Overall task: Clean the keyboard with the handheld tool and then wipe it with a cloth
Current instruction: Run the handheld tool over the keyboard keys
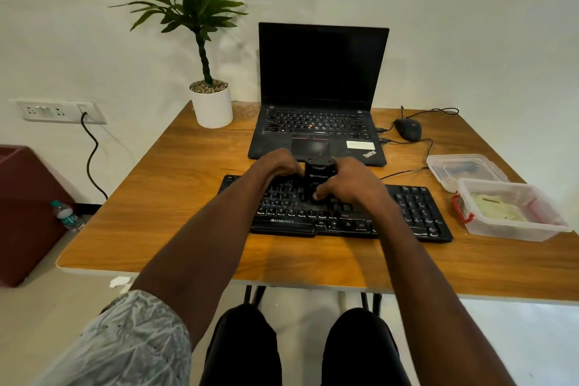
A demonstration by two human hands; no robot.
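Both hands, left (pixel 277 164) & right (pixel 346 180), grip a small black handheld tool (pixel 319 174) over the black keyboard (pixel 413 210) w/ white legends, prob touching keys.

Black keyboard (pixel 407 213), wood-grain table (pixel 175 197), perhaps pale-yellow cloth (pixel 498 208).

keyboard (pixel 407 213) before laptop (pixel 316 128) | mouse (pixel 408 129) right of laptop
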